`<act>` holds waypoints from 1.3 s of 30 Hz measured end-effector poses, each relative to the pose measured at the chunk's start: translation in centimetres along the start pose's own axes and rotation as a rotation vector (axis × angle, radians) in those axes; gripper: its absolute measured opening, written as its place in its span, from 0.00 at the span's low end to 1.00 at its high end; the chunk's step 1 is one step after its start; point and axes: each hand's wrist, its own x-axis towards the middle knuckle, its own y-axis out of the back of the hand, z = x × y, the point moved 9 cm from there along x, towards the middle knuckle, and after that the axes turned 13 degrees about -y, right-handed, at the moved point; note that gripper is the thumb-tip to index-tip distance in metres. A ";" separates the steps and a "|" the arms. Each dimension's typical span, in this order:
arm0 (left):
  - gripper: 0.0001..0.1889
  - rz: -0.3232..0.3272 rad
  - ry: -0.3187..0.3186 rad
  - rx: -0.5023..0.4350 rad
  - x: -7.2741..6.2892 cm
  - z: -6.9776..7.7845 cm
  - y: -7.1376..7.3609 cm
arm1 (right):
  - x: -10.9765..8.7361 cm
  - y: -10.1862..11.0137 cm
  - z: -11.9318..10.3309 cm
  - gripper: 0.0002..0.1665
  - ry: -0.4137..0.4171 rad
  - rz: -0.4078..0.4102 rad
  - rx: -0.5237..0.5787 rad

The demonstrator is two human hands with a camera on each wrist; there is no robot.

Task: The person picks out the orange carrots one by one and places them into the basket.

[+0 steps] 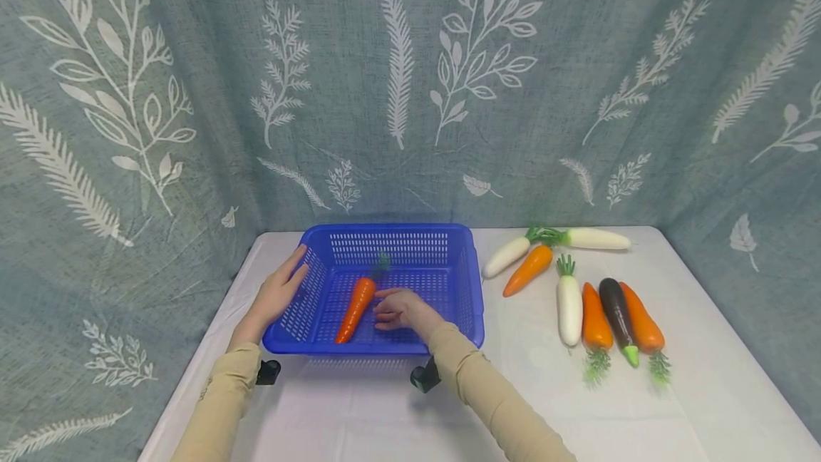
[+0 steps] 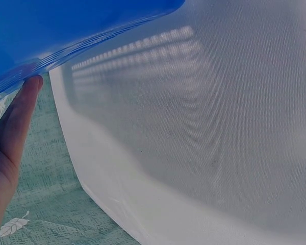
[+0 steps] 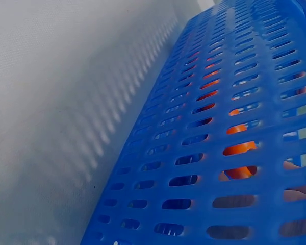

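A blue plastic basket point(image 1: 471, 284) with slotted walls stands on the table. Inside it lies an orange carrot point(image 1: 356, 311), slanted, its green top towards the back wall. My left hand point(image 1: 277, 296) rests against the basket's left side with fingers extended; in the left wrist view a fingertip point(image 2: 36, 81) meets the underside of the rim. Over the basket's inside, just right of the carrot, is my right hand point(image 1: 403, 310), its fingers loosely bent and holding nothing. The right wrist view looks through the basket's slotted wall point(image 3: 194, 168), which hides most of that hand.
Right of the basket, a white radish point(image 1: 507, 257), another radish point(image 1: 598, 239) and a carrot point(image 1: 529, 271) lie at the back. Nearer, side by side, are a third radish point(image 1: 569, 309), a carrot point(image 1: 595, 319), an eggplant point(image 1: 617, 314) and another carrot point(image 1: 641, 318). A patterned curtain point(image 1: 410, 91) hangs behind.
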 end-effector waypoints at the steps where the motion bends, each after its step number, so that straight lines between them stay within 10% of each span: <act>1: 0.30 -0.001 0.002 -0.002 0.0 0.0 0.0 | -2.2 -0.5 -0.4 0.29 0.008 0.013 -0.003; 5: 0.30 0.000 0.005 0.000 0.0 -0.1 -0.1 | -10.8 -2.2 -1.8 0.25 0.035 0.043 -0.021; 8: 0.30 0.001 0.006 0.006 0.1 -0.1 -0.1 | -13.6 -2.8 -2.2 0.24 0.039 0.051 -0.027; 18: 0.30 -0.003 0.007 0.006 0.1 0.1 -0.1 | -8.4 -1.6 -1.6 0.24 0.010 0.019 0.018; 30: 0.30 0.006 -0.003 0.017 0.0 0.3 0.1 | -13.4 -2.8 -2.6 0.24 0.022 0.036 0.053; 34: 0.30 0.010 -0.014 0.019 0.0 0.3 0.1 | -21.0 -4.5 -3.8 0.25 0.055 0.055 0.042; 39: 0.30 0.015 -0.018 0.026 0.0 -0.1 -0.1 | -11.8 -2.2 -2.8 0.26 0.070 0.015 0.057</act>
